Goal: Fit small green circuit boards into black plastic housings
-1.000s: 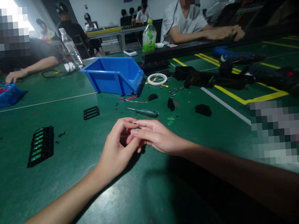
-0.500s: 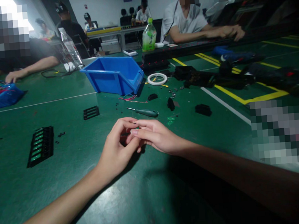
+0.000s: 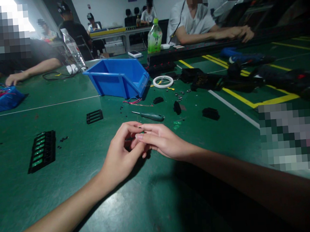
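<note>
My left hand (image 3: 123,147) and my right hand (image 3: 163,140) meet at the middle of the green table, fingertips together. Both are closed around something small; only a dark and greenish bit shows between the fingers, too hidden to name. Just beyond them lies a screwdriver (image 3: 152,116) with a green handle. Small green circuit boards (image 3: 176,125) rest right of it. To the left are a black slotted frame (image 3: 94,116) and a larger black holder (image 3: 42,151) with a row of green boards in it.
A blue bin (image 3: 112,85) stands beyond the screwdriver, beside a white ring (image 3: 163,81), loose screws and black parts (image 3: 210,113). Bottles (image 3: 154,37) stand farther back. A blue tray (image 3: 5,101) of wires is at the left, near a co-worker's hand (image 3: 14,79). Another person works at the back right.
</note>
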A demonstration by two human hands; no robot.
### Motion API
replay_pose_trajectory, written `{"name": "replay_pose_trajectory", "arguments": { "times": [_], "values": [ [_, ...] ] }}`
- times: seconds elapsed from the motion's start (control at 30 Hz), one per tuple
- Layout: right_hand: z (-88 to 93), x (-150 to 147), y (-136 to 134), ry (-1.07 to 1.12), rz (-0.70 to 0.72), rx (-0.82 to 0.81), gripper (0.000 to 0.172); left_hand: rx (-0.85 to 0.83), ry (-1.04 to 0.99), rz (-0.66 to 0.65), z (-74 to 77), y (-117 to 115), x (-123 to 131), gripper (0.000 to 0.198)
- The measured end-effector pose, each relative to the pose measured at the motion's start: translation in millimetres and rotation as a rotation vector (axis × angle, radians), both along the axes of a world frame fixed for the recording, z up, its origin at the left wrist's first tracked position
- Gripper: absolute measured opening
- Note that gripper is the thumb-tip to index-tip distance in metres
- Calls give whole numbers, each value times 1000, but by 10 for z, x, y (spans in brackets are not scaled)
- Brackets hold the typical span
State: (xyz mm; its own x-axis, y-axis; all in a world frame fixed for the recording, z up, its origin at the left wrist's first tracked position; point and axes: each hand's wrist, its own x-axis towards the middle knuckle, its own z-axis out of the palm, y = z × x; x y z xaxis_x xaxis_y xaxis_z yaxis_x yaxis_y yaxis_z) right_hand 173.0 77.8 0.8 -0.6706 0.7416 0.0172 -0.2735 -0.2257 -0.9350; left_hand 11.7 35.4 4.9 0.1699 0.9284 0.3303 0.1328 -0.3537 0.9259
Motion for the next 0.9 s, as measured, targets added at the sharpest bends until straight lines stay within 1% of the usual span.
{"name": "replay_pose_trajectory", "arguments": {
  "times": [0.2,0.4,0.6,0.77,0.9],
  "values": [
    [22,1,-1,-4,5,-2,20,6,10,-1,-3,-3,-7,11],
    [3,-2,4,-7,10,21,22,12,11,-7,-18,-2,-14,11],
    [-14,-3,5,-23,4,14,23,-6,0,-11,-11,-3,-13,10],
    [7,9,-7,-35,1,3,23,-26,-8,-33,-1,-7,-15,12],
    [24,24,-10,39,13,-57,22,39,30,-3,3,-13,-25,12]
  ]
}}
